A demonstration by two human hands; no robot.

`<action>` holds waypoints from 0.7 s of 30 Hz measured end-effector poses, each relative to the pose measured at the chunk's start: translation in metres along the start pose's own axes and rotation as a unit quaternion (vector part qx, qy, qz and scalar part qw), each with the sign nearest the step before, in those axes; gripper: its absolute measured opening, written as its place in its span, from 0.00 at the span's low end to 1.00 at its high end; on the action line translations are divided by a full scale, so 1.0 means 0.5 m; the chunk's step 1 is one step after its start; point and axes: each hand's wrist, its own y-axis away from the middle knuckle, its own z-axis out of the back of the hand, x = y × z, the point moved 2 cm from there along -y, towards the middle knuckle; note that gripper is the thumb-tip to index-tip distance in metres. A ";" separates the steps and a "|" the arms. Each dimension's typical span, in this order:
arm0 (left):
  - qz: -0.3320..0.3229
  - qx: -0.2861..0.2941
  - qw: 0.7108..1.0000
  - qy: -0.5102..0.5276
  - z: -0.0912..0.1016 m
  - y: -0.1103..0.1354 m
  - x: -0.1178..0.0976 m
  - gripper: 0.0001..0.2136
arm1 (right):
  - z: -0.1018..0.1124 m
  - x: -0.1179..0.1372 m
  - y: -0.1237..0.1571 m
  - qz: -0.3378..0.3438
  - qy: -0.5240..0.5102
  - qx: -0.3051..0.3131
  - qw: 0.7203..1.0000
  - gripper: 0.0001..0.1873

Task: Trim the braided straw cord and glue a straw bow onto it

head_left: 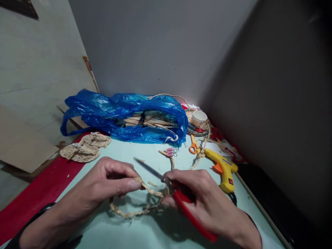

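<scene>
Head view: the left fingertips' grip point is partly covered by the thumb, and the right fingers hide most of the scissor pivot. Can't tell if the blades are apart. Both forearms run out of frame at the bottom; the far right is too dark to read.

Containers: blue plastic bag (88, 105) lies on its side at the back, mouth facing us, pale dry strands (158, 121) inside with a dark tie round them. Woven basket (208, 129) at back right has a white cup (199, 118) in it plus small stuff I can't identify; cup contents not readable.

Hands: left hand (111, 180) pinches one end of the braided cord (127, 215) between thumb and fingers. Cord loops low over the pale surface (124, 150), between the hands. Right hand (199, 197) is closed round the red-handled scissors (190, 216), blade pointing up-left, thumb by the cord's other side. Yellow glue gun (227, 174) lies just beyond it.
</scene>
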 end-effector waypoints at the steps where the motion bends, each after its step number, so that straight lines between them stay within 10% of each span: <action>1: 0.008 0.032 0.999 -0.001 0.001 -0.001 0.001 0.08 | 0.005 -0.001 -0.001 -0.019 -0.034 -0.033 0.999 0.06; 11: -0.088 0.054 0.994 -0.048 -0.020 -0.005 0.028 0.07 | -0.033 0.015 -0.011 -0.172 -0.415 0.006 0.893 0.22; 16: -0.057 -0.047 0.997 -0.031 -0.005 -0.004 0.020 0.03 | -0.008 -0.002 -0.008 -0.139 -0.380 -0.021 0.914 0.23; 21: 0.049 0.023 0.990 0.128 -0.014 -0.005 0.035 0.09 | -0.012 -0.006 -0.010 -0.132 -0.384 -0.002 0.914 0.21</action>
